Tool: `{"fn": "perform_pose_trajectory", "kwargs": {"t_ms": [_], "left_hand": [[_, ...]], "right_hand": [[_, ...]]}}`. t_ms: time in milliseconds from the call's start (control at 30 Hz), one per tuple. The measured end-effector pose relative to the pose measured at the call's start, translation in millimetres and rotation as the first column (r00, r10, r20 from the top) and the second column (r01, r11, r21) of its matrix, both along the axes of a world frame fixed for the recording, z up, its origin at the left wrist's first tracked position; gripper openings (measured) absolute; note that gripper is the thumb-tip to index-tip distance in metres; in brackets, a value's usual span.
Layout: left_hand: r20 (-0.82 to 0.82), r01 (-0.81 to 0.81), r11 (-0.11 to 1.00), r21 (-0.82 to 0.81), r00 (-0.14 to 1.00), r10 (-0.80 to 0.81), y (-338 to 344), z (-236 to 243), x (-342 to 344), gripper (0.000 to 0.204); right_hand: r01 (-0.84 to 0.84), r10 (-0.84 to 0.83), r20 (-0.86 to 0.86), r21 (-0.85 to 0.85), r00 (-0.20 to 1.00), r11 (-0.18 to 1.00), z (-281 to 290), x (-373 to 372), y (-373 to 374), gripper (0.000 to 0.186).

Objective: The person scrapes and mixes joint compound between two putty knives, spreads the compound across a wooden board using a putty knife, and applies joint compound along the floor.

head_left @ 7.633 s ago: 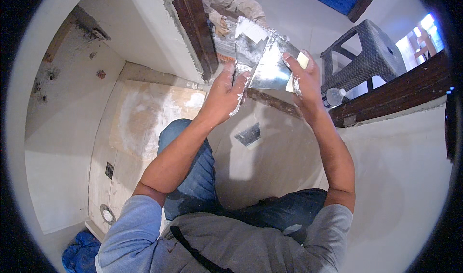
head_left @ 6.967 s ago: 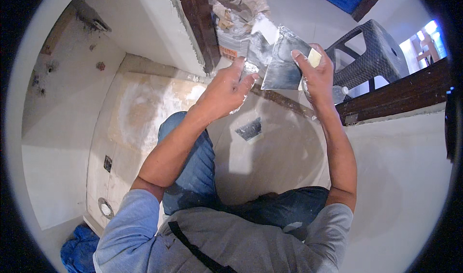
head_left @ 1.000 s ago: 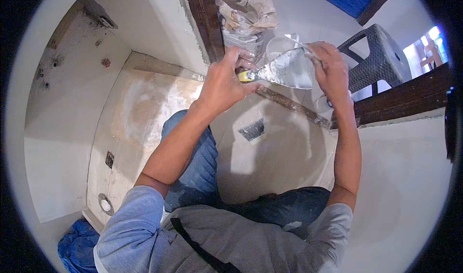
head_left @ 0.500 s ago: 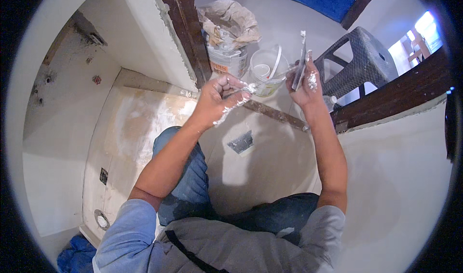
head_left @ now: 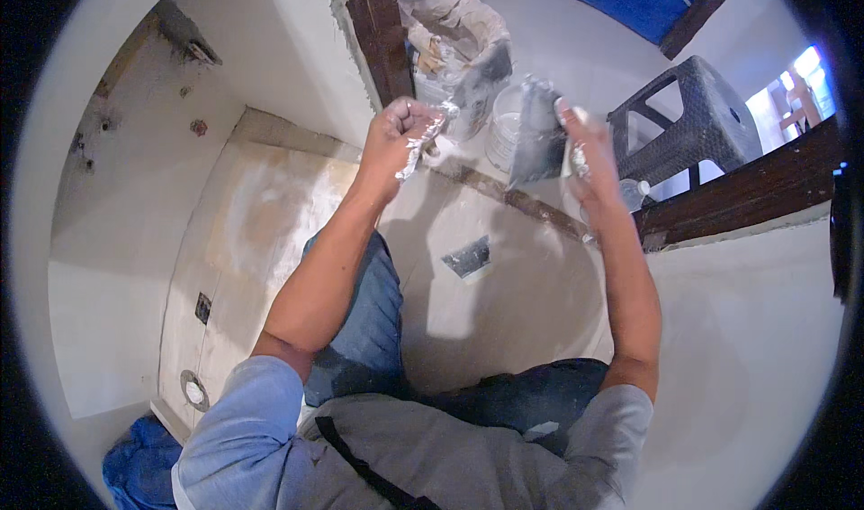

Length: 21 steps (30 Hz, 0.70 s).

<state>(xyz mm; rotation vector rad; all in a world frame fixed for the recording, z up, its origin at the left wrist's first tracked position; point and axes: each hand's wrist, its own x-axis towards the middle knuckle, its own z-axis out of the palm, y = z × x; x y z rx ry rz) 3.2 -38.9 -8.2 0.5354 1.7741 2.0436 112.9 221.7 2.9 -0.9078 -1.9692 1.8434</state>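
My left hand (head_left: 396,145) is raised left of centre, fingers curled and smeared with white paste around something I cannot make out, with a white clump at its fingertips. My right hand (head_left: 587,154), blurred and also smeared, grips a broad metal scraper blade (head_left: 538,141) held upright with its face showing. Behind the blade stands a white plastic pail (head_left: 502,123), partly hidden. A crumpled paper bag (head_left: 454,24) on a container is just beyond my left hand.
A dark plastic stool (head_left: 684,127) stands at the right, behind a dark wooden frame (head_left: 738,195), with a bottle (head_left: 637,190) near it. A pale board (head_left: 256,195) lies on the left floor. Dark timber (head_left: 369,24) edges the wall ahead. Blue cloth (head_left: 144,460) lies at lower left.
My hands have drawn apart since one second ago. The yellow handle seen in my left hand is no longer visible. The blade in my right hand has turned from edge-on to face-on.
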Motion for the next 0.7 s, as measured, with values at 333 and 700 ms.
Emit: {"fn": "perform_pose_trajectory", "kwargs": {"t_ms": [333, 700], "left_hand": [[-0.479, -0.228, 0.925, -0.305, 0.876, 0.058, -8, 15, 11, 0.035], [-0.533, -0.278, 0.771, -0.573, 0.841, -0.093, -27, 27, 6, 0.036]], "right_hand": [[-0.206, 0.636, -0.018, 0.938, 0.771, 0.277, 56, 19, 21, 0.028], [-0.243, 0.379, 0.131, 0.933, 0.916, 0.266, -38, -7, 20, 0.025]]}}
